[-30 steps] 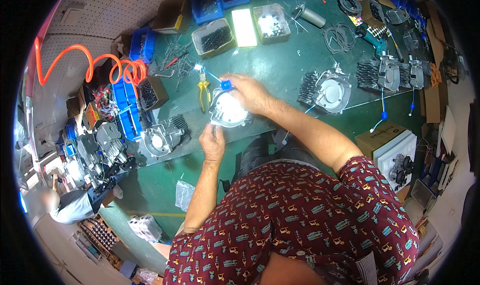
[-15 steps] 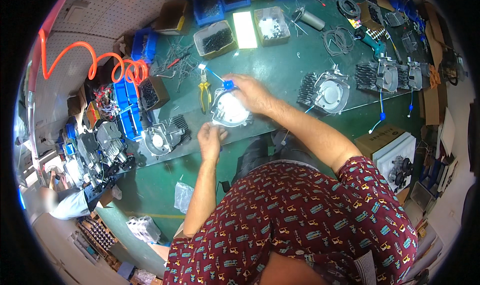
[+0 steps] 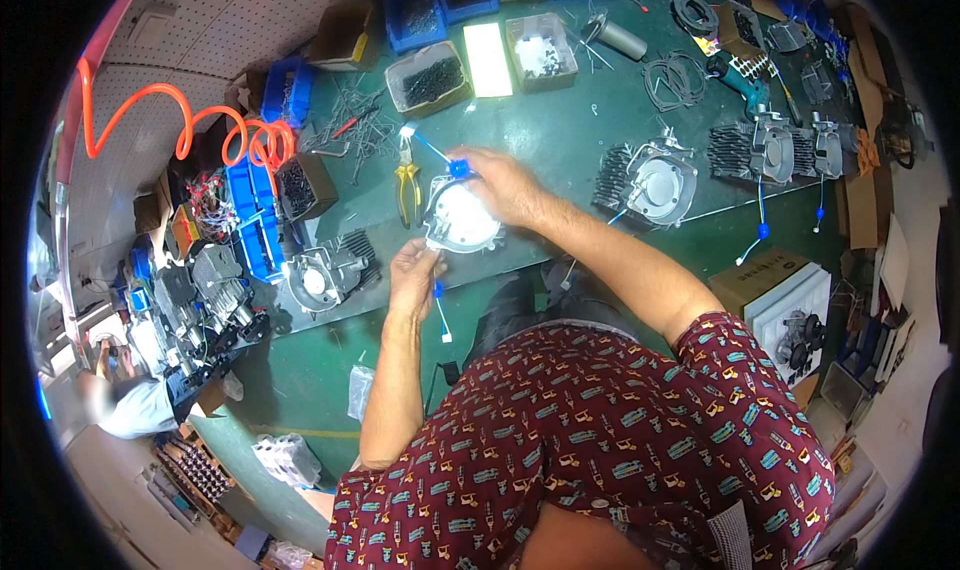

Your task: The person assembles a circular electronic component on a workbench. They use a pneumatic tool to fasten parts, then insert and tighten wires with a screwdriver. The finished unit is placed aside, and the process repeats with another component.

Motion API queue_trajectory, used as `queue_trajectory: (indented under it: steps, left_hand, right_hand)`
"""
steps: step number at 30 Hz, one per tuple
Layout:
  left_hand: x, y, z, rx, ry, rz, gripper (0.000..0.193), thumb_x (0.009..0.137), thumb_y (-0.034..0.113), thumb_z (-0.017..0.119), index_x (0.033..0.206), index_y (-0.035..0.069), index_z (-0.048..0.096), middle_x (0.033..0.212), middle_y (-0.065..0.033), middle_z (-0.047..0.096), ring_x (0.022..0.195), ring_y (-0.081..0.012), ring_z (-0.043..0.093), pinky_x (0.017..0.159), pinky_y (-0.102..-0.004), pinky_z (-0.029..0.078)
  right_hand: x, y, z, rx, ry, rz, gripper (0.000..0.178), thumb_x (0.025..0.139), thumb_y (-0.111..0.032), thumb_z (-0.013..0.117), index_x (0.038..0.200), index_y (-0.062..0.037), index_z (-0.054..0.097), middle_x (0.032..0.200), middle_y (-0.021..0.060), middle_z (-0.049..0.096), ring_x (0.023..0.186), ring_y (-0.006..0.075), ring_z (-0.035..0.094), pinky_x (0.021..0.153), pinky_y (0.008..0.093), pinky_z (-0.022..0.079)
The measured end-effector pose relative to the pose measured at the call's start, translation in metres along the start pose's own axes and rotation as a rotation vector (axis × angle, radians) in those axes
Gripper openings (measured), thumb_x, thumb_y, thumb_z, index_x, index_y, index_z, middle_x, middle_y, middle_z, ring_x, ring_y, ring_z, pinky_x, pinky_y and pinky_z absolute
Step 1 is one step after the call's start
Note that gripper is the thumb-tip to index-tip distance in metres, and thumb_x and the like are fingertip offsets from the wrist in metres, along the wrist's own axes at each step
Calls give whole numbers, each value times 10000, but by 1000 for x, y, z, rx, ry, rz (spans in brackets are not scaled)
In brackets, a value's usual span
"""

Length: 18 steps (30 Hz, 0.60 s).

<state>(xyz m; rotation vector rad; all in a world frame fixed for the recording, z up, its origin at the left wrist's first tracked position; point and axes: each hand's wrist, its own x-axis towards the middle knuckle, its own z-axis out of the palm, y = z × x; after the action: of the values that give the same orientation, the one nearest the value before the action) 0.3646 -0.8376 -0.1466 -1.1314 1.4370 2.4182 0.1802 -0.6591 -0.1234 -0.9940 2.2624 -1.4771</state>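
Observation:
A round silver metal housing [image 3: 466, 220] lies brightly lit at the bench's near edge. My right hand [image 3: 503, 186] is closed over its upper right rim, fingertips beside a blue clip [image 3: 458, 169] on a cable ending in a white connector [image 3: 408, 132]. At the lower left rim, my left hand [image 3: 411, 273] is closed, fingertips pinched together. From these fingertips a thin cable with a blue piece [image 3: 438, 290] hangs over the edge, ending in a white plug [image 3: 446, 337]. Yellow-handled pliers [image 3: 408, 192] lie just left of the housing.
Similar finned housings stand left [image 3: 322, 278] and right [image 3: 660, 182] along the bench. Behind are a box of black parts [image 3: 428, 78], a box of white parts [image 3: 541, 53] and blue bins [image 3: 415, 15]. An orange coiled hose [image 3: 235, 135] hangs left. Another person [image 3: 145, 407] is at far left.
My left hand has moved slightly up and left along the housing's lower rim. The hanging cable with its blue piece and white plug now shows beside it. My right hand has barely moved.

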Motion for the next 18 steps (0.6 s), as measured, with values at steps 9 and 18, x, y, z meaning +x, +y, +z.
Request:
queue_trajectory:
  steps: [9, 18]
  left_hand:
    - [-11, -22, 19, 311, 160, 475, 81, 916, -9, 709, 938, 29, 641, 862, 23, 621, 741, -32, 517, 663, -189, 420]
    - [-6, -41, 22, 639, 300, 767, 94, 918, 15, 693, 916, 10, 600, 915, -7, 586, 795, -83, 504, 729, -245, 442]
  right_hand:
    - [-1, -5, -3, -60, -55, 81, 413, 892, -71, 601, 1304, -87, 588, 1380, 115, 602, 1284, 342, 555, 1076, 440, 463]
    - [0, -2, -2, -67, -68, 68, 421, 894, -74, 614, 1313, -99, 584, 1394, 99, 595, 1291, 332, 553, 1084, 436, 461]
